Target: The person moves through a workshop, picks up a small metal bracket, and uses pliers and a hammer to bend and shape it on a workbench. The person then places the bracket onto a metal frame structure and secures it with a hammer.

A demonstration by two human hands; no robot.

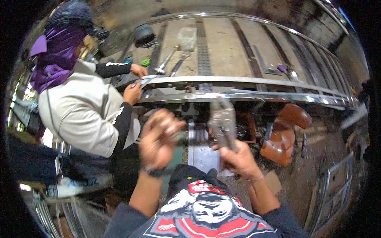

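Observation:
My right hand [241, 159] is closed around the lower end of a long grey thing [222, 121], held upright in front of me. Motion blurs it, and I cannot make out its kind. My left hand [158, 137] is raised to the left of it, apart from it. Its fingers are blurred, half bent and spread, with nothing visible in them. Beyond both hands runs a shiny metal rail [238, 96]. At the left, a co-worker's hands [133, 93] hold a thin metal piece [147, 80] against the pale bar [222, 79].
On the long barred metal frame [202, 15] lie a hammer [163, 65], a pliers-like tool [179, 64], a clear plastic tub [187, 38] and an L-shaped metal square [264, 59]. A brown chair [282, 137] stands to my right. The co-worker [83, 103] is close on my left.

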